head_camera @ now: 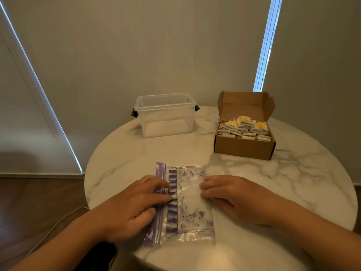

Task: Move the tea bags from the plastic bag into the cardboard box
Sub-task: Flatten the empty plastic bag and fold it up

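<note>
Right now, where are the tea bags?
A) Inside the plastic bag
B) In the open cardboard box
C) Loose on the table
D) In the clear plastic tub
B: the tea bags fill the open cardboard box, while the plastic bag lies flat under the left hand and the right hand, and the clear tub shows nothing inside.

Premises: a home room, dining-corner type.
A round marble table (293,173) is standing on wood floor (39,202); roller blinds (136,45) are hanging drawn over the windows (268,45) behind it, daylight leaking through the gaps.
</note>
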Demonstrator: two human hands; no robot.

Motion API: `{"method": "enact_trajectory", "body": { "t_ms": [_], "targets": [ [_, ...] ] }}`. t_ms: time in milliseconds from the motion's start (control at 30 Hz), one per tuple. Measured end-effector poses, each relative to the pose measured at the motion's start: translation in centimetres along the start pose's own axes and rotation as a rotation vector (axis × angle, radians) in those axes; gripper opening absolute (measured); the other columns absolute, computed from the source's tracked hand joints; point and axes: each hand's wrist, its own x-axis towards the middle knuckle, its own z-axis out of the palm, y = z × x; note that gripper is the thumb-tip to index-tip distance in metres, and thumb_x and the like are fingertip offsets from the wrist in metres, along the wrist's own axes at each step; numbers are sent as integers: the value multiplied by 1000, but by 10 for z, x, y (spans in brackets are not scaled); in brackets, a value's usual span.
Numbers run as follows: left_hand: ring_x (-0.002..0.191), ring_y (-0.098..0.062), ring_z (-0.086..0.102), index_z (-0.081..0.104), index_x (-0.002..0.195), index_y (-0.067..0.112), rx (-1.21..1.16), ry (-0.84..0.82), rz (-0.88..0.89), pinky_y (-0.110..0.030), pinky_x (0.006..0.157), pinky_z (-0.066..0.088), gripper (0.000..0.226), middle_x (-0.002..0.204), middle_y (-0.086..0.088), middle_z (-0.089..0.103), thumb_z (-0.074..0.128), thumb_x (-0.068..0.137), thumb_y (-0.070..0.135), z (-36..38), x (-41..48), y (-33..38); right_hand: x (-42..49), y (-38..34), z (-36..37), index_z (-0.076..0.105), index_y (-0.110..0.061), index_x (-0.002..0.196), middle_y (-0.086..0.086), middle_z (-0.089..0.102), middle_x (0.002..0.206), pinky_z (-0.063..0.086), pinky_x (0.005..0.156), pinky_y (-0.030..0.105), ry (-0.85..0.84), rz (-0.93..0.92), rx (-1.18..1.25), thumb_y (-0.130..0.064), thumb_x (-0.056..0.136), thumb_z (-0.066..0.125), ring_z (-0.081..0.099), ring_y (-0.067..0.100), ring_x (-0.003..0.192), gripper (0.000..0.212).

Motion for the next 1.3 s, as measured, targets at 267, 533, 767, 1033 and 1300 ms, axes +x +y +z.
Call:
{"method": "enact_trajectory", "body": {
  "t_ms": [267,533,767,1033,1300],
  "targets": [
    [135,7,28,39,145,38,-57,-36,46,-12,109,21,61,145,27,31,32,85,30,-2,-30,5,-11,-24,-14,64,-29,125,-16,60,130,45,95,20,-136,-18,77,-29,97,53,55,2,117,30],
    [140,1,31,41,145,33,-8,31,156,-19,112,27,67,151,24,34,67,84,31,7,-65,12,-49,-48,-22,30,-43,148,-35,13,154,15,111,6,-288,12,23,-67,91,42,9,-20,137,64],
    [126,1,50,59,130,33,-15,194,228,-31,99,47,44,135,24,54,68,88,39,23,-68,23,-67,-70,-10,54,-38,133,-27,41,141,28,104,9,-149,-16,-6,-77,82,45,37,-6,128,65],
    [97,-6,69,72,110,38,-528,338,-1,-19,82,51,20,102,16,73,60,94,36,15,-47,25,-27,-65,-16,73,-26,75,-14,68,70,42,57,19,49,365,555,-38,92,62,56,1,60,24],
    [53,-6,44,66,89,23,-619,379,-323,-26,57,35,10,52,3,52,68,89,32,9,-28,21,3,-62,-20,68,-9,67,-2,62,51,40,45,18,83,683,716,-38,92,63,54,9,43,39]
  ]
}}
